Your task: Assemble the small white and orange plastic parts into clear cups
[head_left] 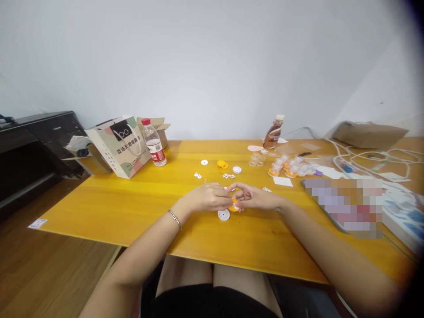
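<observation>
Both my left hand (215, 197) and my right hand (250, 197) pinch a small orange disc (234, 206) between them, just above the table. Some of the disc is covered by my fingers, and a whitish bit shows at its middle. Directly below it lies a white round disc (224, 215) with a dark hole in its centre. Farther back are another white disc (237, 169), a third white disc (204, 162) and a pair of overlapping orange discs (222, 164). Small spotted white pieces (229, 176) lie beyond my fingers, with one more spotted piece (266, 190) to the right.
To the left stand a paper bag (122, 148), a water bottle (154, 143) and an open carton (162, 128). A brown drink bottle (274, 132), clear rings (257, 160) and clear-and-orange parts (293, 166) sit at right. Nearer are a tablet-like device (341, 205) and white cables (351, 154).
</observation>
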`<state>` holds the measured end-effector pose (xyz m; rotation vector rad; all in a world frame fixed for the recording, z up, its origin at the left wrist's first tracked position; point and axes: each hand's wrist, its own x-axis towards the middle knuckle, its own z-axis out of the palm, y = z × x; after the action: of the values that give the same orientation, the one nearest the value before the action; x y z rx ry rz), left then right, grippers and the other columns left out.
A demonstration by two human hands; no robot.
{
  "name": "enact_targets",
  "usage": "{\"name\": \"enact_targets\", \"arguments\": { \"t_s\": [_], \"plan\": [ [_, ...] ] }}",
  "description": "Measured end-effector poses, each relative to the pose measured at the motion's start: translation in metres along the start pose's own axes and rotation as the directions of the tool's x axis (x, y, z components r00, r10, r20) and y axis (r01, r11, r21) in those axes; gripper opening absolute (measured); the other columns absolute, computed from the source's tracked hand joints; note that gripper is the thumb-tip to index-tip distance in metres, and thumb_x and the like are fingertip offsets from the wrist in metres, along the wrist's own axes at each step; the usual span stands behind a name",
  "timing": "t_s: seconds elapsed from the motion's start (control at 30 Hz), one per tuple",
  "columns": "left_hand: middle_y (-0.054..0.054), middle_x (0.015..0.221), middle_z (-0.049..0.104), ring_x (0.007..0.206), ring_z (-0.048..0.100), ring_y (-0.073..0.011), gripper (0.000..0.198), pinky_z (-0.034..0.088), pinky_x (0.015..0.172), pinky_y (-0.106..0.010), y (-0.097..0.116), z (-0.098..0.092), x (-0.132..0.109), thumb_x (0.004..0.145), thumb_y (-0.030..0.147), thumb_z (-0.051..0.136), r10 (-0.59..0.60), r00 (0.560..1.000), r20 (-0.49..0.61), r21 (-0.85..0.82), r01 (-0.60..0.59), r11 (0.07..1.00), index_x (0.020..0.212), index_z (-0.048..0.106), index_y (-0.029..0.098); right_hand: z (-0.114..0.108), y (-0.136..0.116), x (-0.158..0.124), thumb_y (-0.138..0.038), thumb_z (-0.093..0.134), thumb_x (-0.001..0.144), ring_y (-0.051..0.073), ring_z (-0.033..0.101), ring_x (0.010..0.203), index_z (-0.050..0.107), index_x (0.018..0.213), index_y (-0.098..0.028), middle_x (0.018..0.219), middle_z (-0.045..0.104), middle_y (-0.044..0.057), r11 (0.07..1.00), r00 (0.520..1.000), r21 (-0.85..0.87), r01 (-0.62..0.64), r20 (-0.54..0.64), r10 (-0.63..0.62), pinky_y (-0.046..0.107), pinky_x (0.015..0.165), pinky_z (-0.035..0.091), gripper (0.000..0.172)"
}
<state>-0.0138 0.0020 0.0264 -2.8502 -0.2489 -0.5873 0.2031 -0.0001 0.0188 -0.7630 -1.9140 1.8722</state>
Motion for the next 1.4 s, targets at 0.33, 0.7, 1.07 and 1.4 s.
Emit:
{"name": "enact_targets", "arguments": {
  "t_s": [0.33,0.7,1.07,1.4],
  "plan": [
    [-0.005,0.085,0.064,0.073,0.056,-0.0114,0.022,0.041,0.068,-0.026,0.004,-0.004,0.002,0.086,0.027,0.041,0.007,1.000,0.003,-0.009,-0.007,1.000,0.088,0.062,0.020,-0.002,0.000,-0.001,-0.031,0.065,0.069,0.007,0.054,0.064,0.041,0.104,-0.020,0.076,0.059,-0.003,0.999,1.000,0.039,-0.003,0.022,0.002,0.023,0.063,0.041,0.044],
    [-0.007,0.094,0.063,0.083,0.058,-0.0126,0.023,0.045,0.075,-0.025,0.001,-0.002,-0.001,0.082,0.025,0.045,-0.224,0.971,-0.084,-0.297,0.190,0.936,0.098,0.060,0.016,-0.005,-0.001,0.002,-0.029,0.063,0.071,0.007,0.053,0.065,0.046,0.100,-0.020,0.078,0.061,-0.001,0.997,0.992,-0.005,0.075,-0.099,-0.075,0.026,0.069,0.042,0.035],
    [-0.006,0.105,0.050,0.081,0.055,-0.0159,0.061,0.044,0.071,-0.027,0.020,-0.008,-0.003,0.061,0.042,0.067,-0.420,0.848,0.321,-0.341,0.518,0.784,0.116,0.047,0.024,-0.019,0.011,0.008,-0.030,0.068,0.064,0.014,0.059,0.078,0.054,0.101,-0.020,0.080,0.062,0.001,0.997,0.894,-0.053,0.053,-0.442,-0.071,0.031,0.079,0.042,0.041],
    [-0.004,0.084,0.060,0.067,0.055,-0.0097,0.027,0.044,0.061,-0.022,-0.005,-0.001,-0.006,0.068,0.023,0.058,-0.616,0.713,0.335,-0.620,0.659,0.426,0.093,0.054,0.013,-0.015,0.007,0.013,-0.033,0.069,0.062,0.017,0.061,0.084,0.054,0.102,-0.019,0.083,0.065,0.003,0.997,0.812,-0.040,0.069,-0.578,-0.079,0.034,0.086,0.041,0.045]
  ]
}}
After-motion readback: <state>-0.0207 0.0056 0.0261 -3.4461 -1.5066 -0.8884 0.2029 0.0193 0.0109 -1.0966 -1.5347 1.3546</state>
